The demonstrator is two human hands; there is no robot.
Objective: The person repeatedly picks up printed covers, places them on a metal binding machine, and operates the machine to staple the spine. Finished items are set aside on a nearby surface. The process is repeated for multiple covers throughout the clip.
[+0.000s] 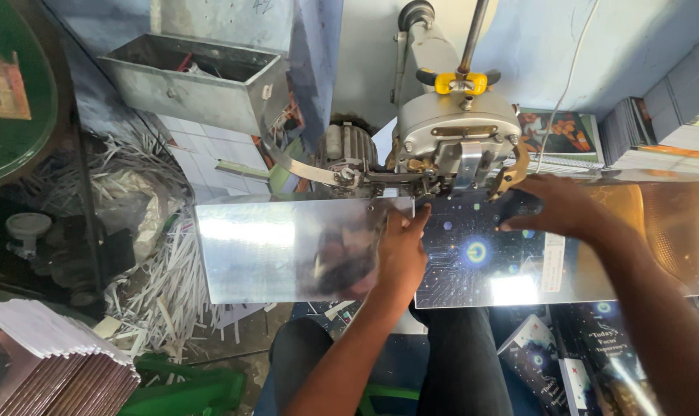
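Glossy dark booklet cover (488,262) lies flat on the shiny machine table (272,246), its top edge under the stitching head (457,139). Left hand (399,254) presses flat, fingers spread; right hand (554,204) likewise pins it. Finished stack (49,354) sits aside; more covers (565,370) wait below.

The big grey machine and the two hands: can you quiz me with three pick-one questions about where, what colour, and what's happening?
1. Where is the pile of paper strips?
A. left of the metal plate
B. on the machine
C. in a hand

2. What colour is the clamp on the machine?
A. red
B. yellow
C. purple

3. What are the left hand and right hand doing?
A. waving
B. clapping
C. pressing flat on the glossy dark cover

Answers: A, strips lie beside the metal plate; B, clearly yellow; C, both palms rest on it.
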